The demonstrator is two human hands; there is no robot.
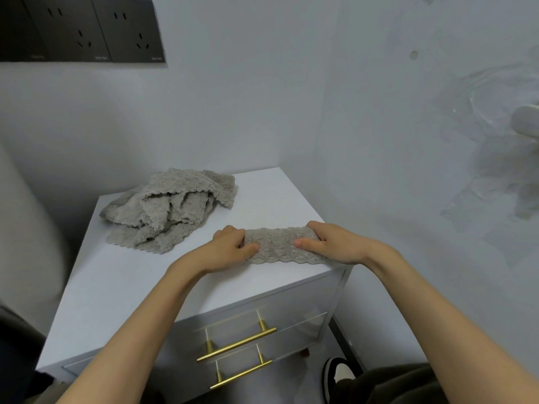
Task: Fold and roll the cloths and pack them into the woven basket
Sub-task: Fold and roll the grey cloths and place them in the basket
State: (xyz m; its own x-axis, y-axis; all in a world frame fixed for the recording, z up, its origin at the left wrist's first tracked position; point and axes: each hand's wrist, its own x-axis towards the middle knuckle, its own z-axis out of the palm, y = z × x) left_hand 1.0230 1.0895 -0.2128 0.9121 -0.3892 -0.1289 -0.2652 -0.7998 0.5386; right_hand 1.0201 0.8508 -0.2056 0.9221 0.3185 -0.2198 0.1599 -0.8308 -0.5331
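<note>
cloth [280, 244], folded into a strip at the front edge of the cabinet [116, 287]; likely soft, light, limp; left hand [230, 249] and right hand [331, 243], apart, grip its ends.

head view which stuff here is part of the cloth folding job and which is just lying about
Job: folded cloth, gripped at its ends by the left hand and right hand; pile of loose cloths behind it. No basket in view.
Just there: white cabinet, gold drawer handles, wall sockets, shoe.
</note>
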